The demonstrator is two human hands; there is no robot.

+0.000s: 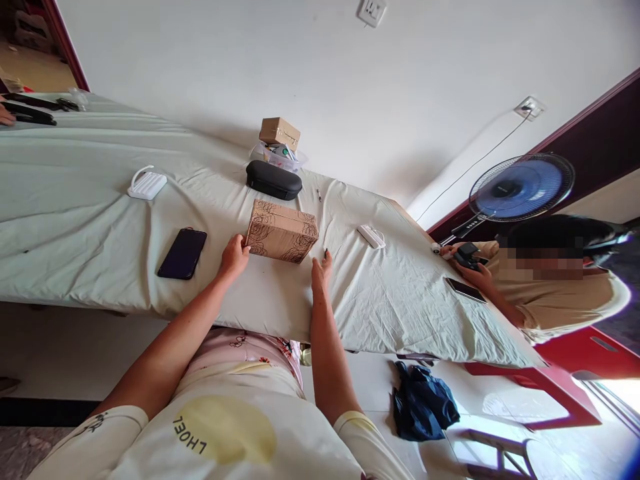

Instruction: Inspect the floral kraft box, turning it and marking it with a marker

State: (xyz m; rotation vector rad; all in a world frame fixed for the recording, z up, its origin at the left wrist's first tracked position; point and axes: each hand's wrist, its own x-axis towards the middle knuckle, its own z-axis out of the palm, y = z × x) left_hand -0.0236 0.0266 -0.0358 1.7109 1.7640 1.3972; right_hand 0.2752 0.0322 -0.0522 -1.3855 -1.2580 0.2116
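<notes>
A brown cardboard box [283,233] with dark rose line drawings sits on the cloth-covered table in front of me. My left hand [235,257] is closed on its left end, the thumb at the near edge and the other fingers partly hidden. Just off the box's right near corner is my right hand [321,268], open, thumb and fingers apart and holding nothing. Behind the box lies a black zip case [274,180].
A phone [183,253] and a white power bank [147,185] lie left; a small white device [371,236] lies right. At the back, a plastic tub [276,157] carries a small carton [280,132]. Another person sits at right holding a black device [470,256], near a fan [520,188].
</notes>
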